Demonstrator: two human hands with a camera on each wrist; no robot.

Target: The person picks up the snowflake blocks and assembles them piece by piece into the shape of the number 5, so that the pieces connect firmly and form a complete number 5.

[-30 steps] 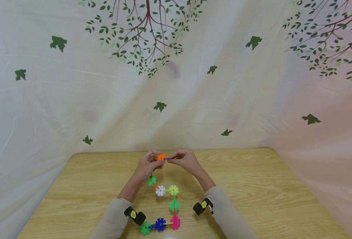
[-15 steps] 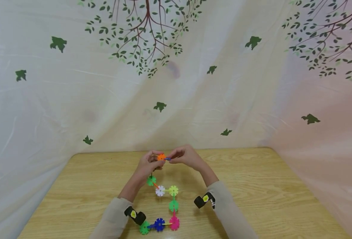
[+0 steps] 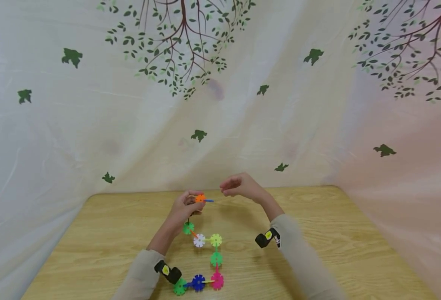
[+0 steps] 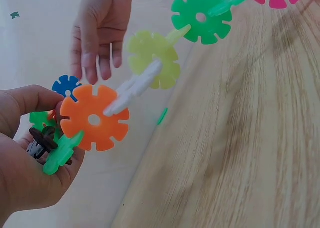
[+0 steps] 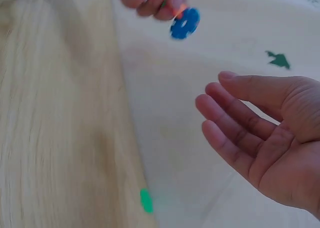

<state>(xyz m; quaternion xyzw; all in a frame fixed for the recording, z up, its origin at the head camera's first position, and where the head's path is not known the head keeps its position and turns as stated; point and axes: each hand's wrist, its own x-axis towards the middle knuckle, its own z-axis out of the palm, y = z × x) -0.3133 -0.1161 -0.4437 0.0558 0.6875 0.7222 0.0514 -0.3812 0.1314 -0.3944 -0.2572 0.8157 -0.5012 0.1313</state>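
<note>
My left hand [image 3: 182,210] grips one end of a chain of slotted plastic snowflake discs, its thumb and fingers at an orange disc [image 3: 200,198]. From that disc a blue disc [image 4: 66,87] sticks out to the right, edge-on in the head view. Green and dark pieces [image 4: 44,139] are partly hidden in the palm. The chain runs on through a green disc [image 3: 188,228], a white disc [image 3: 199,240], a yellow disc [image 3: 216,240] and a pink disc [image 3: 217,281]. My right hand [image 3: 244,186] holds nothing, fingers extended and apart from the blue disc.
The wooden table [image 3: 317,241] ends at a pale cloth backdrop [image 3: 235,137] printed with branches and birds. A small bright green shape [image 5: 146,200] shows at the border of wood and cloth. Near my left sleeve [image 3: 141,273] lies the chain's other end.
My right hand has let go of the blue disc and moved away up and to the right. My left hand stays in nearly the same place, gripping the chain.
</note>
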